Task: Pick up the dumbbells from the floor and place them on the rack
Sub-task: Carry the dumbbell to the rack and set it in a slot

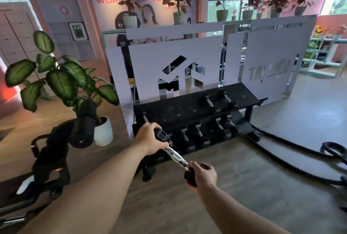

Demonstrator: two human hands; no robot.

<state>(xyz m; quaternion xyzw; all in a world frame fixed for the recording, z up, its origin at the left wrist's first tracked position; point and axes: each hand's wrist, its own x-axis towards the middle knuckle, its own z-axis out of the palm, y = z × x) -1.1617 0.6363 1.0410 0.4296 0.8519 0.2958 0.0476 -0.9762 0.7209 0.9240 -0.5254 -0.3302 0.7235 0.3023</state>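
Note:
I hold one black hex dumbbell [176, 155] with a knurled chrome handle in the air, just in front of the left end of the black two-tier rack [189, 106]. My left hand [149, 137] grips its far head. My right hand [203, 176] grips its near head. The bare handle runs slantwise between them. The rack's upper shelf carries two dumbbells [218, 102] at its right and another [145, 117] at its far left. Several dumbbells [199, 132] sit side by side on the lower shelf.
A white cut-out panel [174, 64] stands right behind the rack. A large potted plant [62, 83] and a black exercise machine [56, 149] stand at the left. Thick black battle ropes [293, 145] lie on the floor at the right.

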